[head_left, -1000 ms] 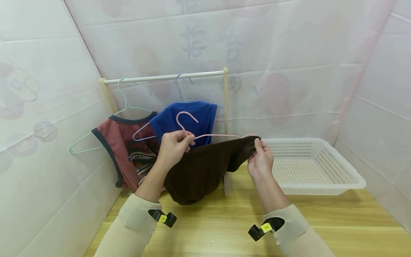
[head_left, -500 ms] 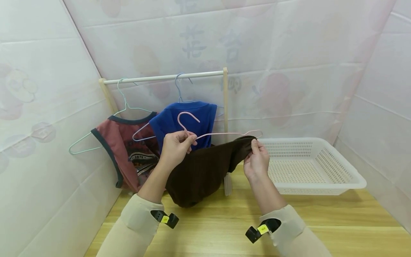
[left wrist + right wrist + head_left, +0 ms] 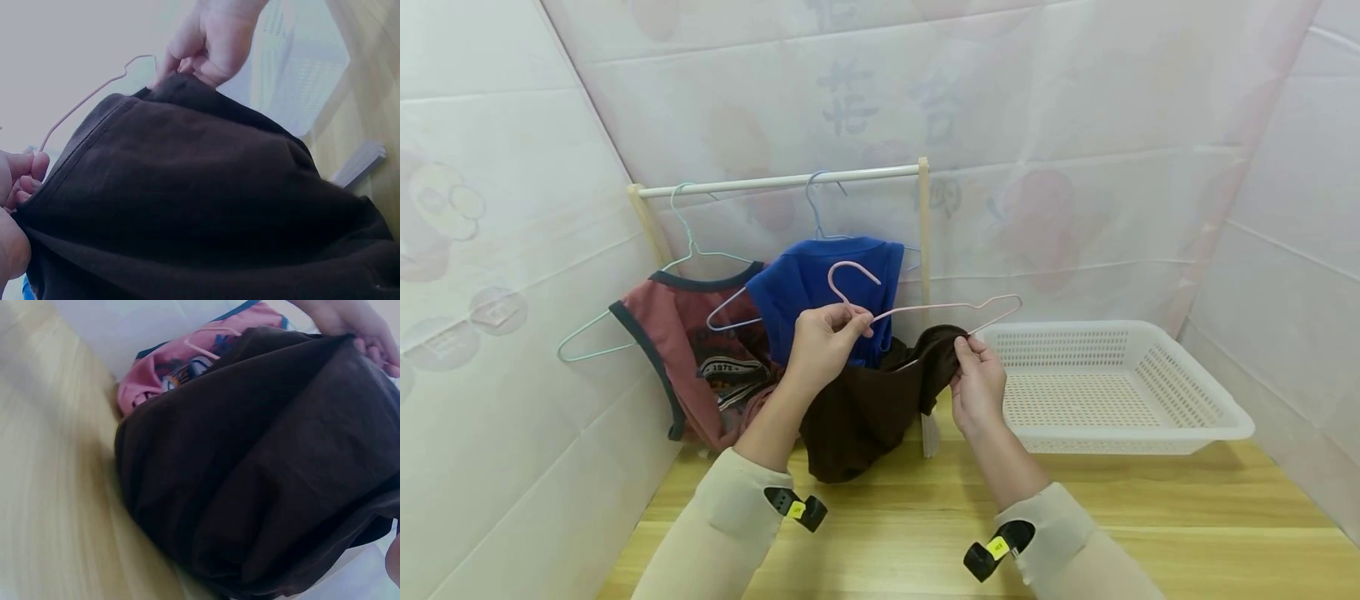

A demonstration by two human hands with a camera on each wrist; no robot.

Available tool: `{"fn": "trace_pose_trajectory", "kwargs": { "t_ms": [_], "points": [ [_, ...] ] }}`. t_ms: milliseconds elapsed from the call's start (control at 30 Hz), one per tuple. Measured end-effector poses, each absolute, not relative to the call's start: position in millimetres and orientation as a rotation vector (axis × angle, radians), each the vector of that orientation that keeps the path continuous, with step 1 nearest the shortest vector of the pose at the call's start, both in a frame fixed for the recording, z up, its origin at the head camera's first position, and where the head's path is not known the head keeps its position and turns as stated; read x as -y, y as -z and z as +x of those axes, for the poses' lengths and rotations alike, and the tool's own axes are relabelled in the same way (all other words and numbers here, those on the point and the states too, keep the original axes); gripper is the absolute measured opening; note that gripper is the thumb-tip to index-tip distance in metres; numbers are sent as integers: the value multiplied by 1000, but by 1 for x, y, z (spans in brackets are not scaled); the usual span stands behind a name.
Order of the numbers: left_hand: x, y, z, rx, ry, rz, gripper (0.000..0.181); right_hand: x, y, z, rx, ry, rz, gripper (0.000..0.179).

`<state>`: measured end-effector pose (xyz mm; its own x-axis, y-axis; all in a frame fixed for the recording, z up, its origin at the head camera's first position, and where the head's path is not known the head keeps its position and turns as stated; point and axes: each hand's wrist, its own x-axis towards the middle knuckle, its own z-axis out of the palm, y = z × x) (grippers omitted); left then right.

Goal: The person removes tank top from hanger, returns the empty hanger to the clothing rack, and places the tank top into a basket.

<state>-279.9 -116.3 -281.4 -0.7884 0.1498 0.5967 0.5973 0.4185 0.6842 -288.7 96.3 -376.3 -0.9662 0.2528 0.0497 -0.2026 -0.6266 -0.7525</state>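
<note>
In the head view my left hand [image 3: 823, 343] pinches a pink clothes hanger [image 3: 925, 307] just below its hook. A dark brown shirt [image 3: 861, 412] hangs beneath it; in the left wrist view the shirt's hemmed edge [image 3: 94, 128] runs up to the left fingers. My right hand [image 3: 979, 385] pinches the shirt's right upper part, thumb on top. The hanger's right end sticks out bare above that hand, outside the cloth. Its left part is hidden by the left hand and shirt, though a bit of pink wire [image 3: 209, 350] shows in the right wrist view.
A rack with a white rail [image 3: 782, 181] stands behind. A red sleeveless top [image 3: 662, 321] hangs on a green hanger [image 3: 688, 242], and a blue shirt [image 3: 827, 275] on a blue hanger [image 3: 815, 208]. A white perforated basket [image 3: 1120, 437] sits right on the wooden table [image 3: 880, 542].
My right hand has moved left and slightly down with the shirt's corner, so the cloth has slid off the hanger's right end. The left hand and hanger have shifted slightly right.
</note>
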Motion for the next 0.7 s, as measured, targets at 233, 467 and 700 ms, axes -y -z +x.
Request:
{"fn": "trace_pose_trajectory", "kwargs": {
  "t_ms": [233, 467, 700],
  "points": [
    [107, 282, -281, 2228, 1346, -645, 22, -83, 388, -289, 1325, -2559, -87, 23],
    [99, 281, -283, 2213, 1339, -680, 20, -66, 402, -285, 1604, -2350, -45, 23],
    [93, 282, -284, 2218, 1338, -676, 18, -57, 411, -278, 2056, -1950, 55, 24]
  ]
}}
